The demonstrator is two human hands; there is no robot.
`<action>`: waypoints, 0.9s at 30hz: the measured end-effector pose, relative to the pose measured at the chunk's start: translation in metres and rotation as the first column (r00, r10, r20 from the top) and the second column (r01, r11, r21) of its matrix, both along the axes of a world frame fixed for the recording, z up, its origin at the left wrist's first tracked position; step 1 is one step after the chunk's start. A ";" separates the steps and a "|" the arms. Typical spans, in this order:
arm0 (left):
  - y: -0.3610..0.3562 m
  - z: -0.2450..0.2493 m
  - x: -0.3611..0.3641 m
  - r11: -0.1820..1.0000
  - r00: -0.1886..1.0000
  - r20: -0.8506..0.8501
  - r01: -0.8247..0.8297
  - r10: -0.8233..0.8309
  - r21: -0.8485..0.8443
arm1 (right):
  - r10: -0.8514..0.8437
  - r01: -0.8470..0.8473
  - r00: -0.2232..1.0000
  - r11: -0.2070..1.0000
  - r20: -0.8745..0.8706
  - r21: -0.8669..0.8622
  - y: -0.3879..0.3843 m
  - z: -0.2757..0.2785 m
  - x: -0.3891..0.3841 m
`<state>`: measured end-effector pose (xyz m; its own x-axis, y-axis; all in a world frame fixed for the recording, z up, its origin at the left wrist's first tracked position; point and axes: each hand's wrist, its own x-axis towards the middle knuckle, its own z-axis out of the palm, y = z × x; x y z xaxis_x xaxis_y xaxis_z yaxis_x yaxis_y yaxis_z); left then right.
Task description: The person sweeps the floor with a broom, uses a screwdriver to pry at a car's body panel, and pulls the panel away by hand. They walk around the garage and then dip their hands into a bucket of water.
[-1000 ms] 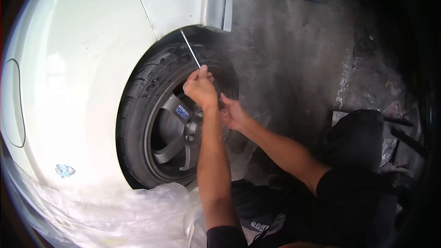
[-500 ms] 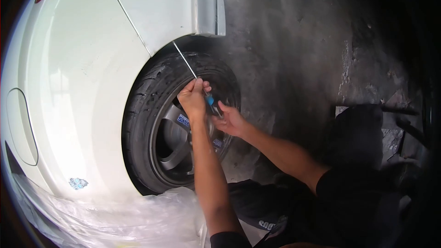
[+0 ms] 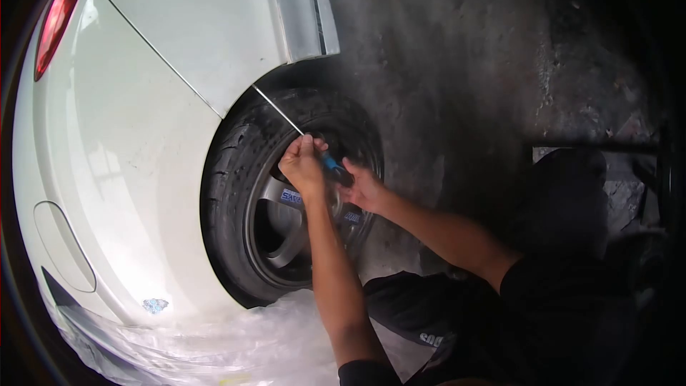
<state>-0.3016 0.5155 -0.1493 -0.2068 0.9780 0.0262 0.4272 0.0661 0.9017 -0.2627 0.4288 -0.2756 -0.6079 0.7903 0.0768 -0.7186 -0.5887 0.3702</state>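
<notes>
A long-shafted screwdriver (image 3: pixel 280 110) with a blue and black handle slants across the tyre. Its thin metal tip end reaches the edge of the white car's wheel arch, where the exact contact is hard to make out. My left hand (image 3: pixel 303 164) pinches the shaft just ahead of the handle. Around the handle's rear end curl the fingers of my right hand (image 3: pixel 363 187), partly hiding it. Behind both hands is the wheel, with a black tyre (image 3: pixel 227 193) and a grey spoked rim (image 3: pixel 291 239) bearing blue stickers.
White body panels (image 3: pixel 143 171) fill the left side, with a red tail light (image 3: pixel 61 28) at the top. Clear plastic sheeting (image 3: pixel 214 350) hangs along the lower bodywork. Dark, stained floor (image 3: pixel 457 64) extends to the right. My dark-clothed legs are close below the wheel.
The view has shifted, so the car appears turned and more of the tail light shows. Both hands keep their hold on the screwdriver, whose shaft now lies at a flatter slant in view.
</notes>
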 end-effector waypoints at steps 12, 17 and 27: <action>0.036 0.095 0.093 0.974 0.253 -0.957 0.137 0.140 0.179 | -0.158 0.199 0.948 0.972 0.276 -0.126 0.003 0.013 -0.002; 0.051 0.079 0.067 0.961 0.200 -0.980 0.270 0.011 0.066 | -0.151 0.221 0.929 0.959 0.339 -0.179 0.000 0.027 0.004; -0.013 0.059 0.025 0.997 0.407 -0.911 0.025 -0.071 -0.067 | 0.078 -0.082 0.996 0.992 0.040 0.093 0.014 -0.019 -0.005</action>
<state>-0.2768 0.5024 -0.0903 -0.0358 0.9904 0.1334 0.9989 0.0396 -0.0256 -0.2674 0.4426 -0.2947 -0.6725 0.7293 0.1260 -0.6797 -0.6760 0.2848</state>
